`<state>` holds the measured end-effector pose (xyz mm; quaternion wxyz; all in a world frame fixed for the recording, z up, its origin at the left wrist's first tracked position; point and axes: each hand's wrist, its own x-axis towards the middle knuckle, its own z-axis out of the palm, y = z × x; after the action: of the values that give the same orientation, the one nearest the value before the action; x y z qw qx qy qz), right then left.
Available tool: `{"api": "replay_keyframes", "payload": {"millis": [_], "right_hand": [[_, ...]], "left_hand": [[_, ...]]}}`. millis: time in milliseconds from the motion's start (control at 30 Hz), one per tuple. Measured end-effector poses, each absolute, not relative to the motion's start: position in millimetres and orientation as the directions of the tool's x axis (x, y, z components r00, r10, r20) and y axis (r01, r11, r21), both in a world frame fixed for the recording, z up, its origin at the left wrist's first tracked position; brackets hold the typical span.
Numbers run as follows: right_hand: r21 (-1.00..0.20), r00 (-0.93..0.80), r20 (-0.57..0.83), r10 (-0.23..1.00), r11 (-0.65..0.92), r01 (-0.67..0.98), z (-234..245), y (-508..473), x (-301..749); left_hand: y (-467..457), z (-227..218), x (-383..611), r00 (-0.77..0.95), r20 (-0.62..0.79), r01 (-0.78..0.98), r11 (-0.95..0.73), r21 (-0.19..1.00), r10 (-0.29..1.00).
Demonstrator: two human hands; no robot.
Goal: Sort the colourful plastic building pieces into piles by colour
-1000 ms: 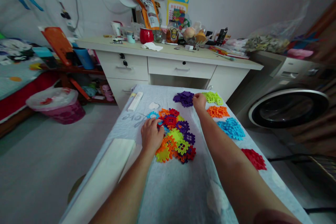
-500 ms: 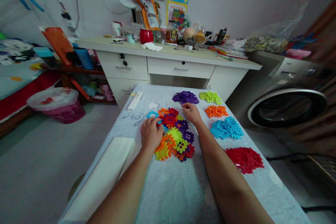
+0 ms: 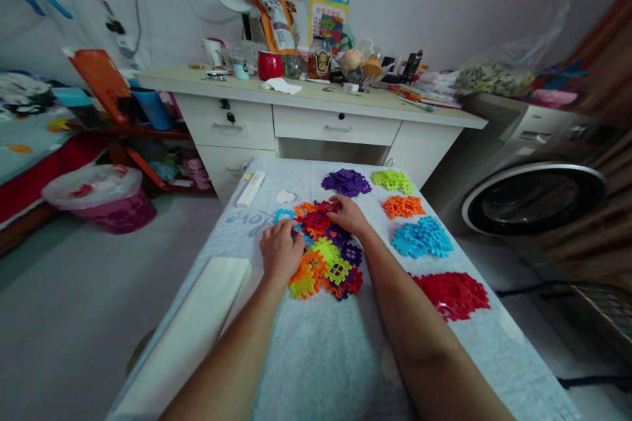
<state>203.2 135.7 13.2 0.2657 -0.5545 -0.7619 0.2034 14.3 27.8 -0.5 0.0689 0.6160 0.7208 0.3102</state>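
A mixed pile of flat plastic interlocking pieces [image 3: 326, 250], with toothed edges, lies mid-table in red, orange, purple, lime and blue. My left hand [image 3: 282, 250] rests along the pile's left edge, its thumb apart from the bent fingers; the fingertips partly hide the pieces beneath. At the upper right of the pile, my right hand [image 3: 349, 216] reaches over the red pieces [image 3: 315, 220], thumb and forefinger parted around one's edge. Sorted by colour, a purple pile [image 3: 346, 182] lies just beyond the right hand, and a lime pile [image 3: 392, 180] is farther right.
Down the right side lie an orange pile [image 3: 403, 206], a blue pile [image 3: 422, 237] and a red pile [image 3: 454, 296], the last partly behind my right forearm. A white box [image 3: 251, 189] is at the far left. A cluttered desk [image 3: 311, 95] stands beyond the cloth-covered table.
My right hand has moved left, from beside the purple pile onto the mixed pile's red pieces. The left hand stays at the pile's left edge. The view has shifted slightly.
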Motion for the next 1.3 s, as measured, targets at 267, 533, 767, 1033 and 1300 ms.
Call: {"api": "replay_keyframes", "payload": {"millis": [267,533,767,1033,1300], "right_hand": [[-0.62,-0.196,0.309,0.931,0.353,0.701,49,128,221],[-0.525,-0.21,0.251,0.945,0.315,0.79,99,71,274],[-0.409,-0.215,0.138,0.967,0.253,0.877,103,-10,371],[-0.356,-0.196,0.05,0.979,0.201,0.913,84,-70,425],[-0.32,-0.176,0.095,0.98,0.197,0.927,82,-80,431]], "left_hand": [[27,1,15,-0.243,0.289,0.842,0.054,0.536,0.926],[28,-2,15,-0.227,0.339,0.873,0.036,0.487,0.913],[29,1,16,-0.212,0.291,0.872,0.046,0.488,0.933],[29,1,17,-0.212,0.269,0.859,0.048,0.509,0.94],[31,1,17,-0.196,0.25,0.869,0.049,0.493,0.948]]}}
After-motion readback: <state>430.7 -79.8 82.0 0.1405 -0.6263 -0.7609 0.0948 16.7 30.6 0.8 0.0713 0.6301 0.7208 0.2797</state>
